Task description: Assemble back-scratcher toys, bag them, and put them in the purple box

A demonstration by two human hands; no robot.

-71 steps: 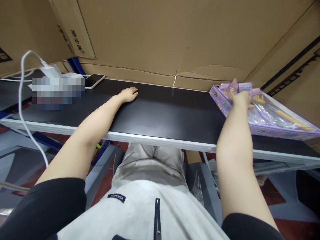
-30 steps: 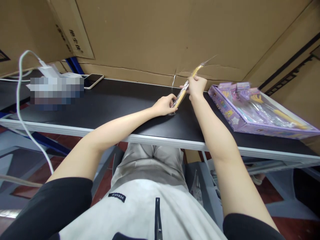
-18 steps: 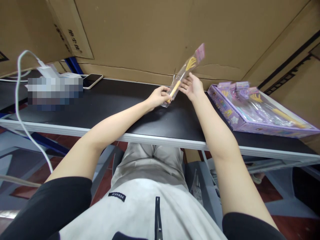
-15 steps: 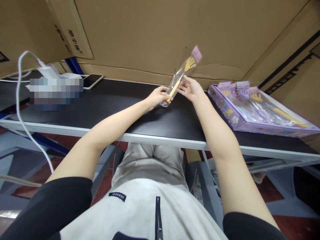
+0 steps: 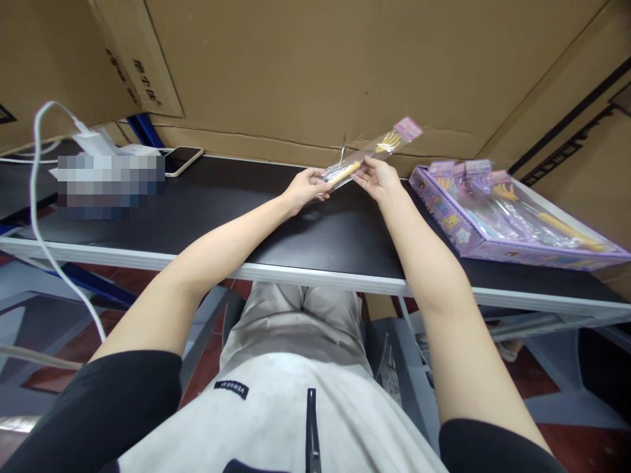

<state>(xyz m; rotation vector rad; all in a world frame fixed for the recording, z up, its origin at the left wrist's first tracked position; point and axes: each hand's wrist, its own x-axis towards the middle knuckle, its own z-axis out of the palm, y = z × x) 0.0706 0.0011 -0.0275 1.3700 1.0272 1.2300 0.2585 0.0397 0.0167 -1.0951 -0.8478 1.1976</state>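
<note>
A yellow hand-shaped back scratcher (image 5: 345,173) in a clear plastic sleeve with a pink header card is held above the black table, slanting up to the right. My left hand (image 5: 303,190) is closed on the handle end, thumb over the sleeve. Around the middle of the pack, my right hand (image 5: 380,179) pinches it between thumb and fingers, just below the yellow claw. To the right lies an open purple display box (image 5: 473,243) holding several similar packs, one with a yellow back scratcher (image 5: 566,228).
A phone (image 5: 183,159) lies at the table's back left, near a blurred-out item (image 5: 108,184) and a white charger with a cable (image 5: 37,197). Cardboard walls (image 5: 315,72) stand behind the table (image 5: 221,197). Its metal front edge runs before my lap.
The back scratcher pack has tilted from steep to flatter, its card end swinging down to the right. Both hands still meet it in about the same places.
</note>
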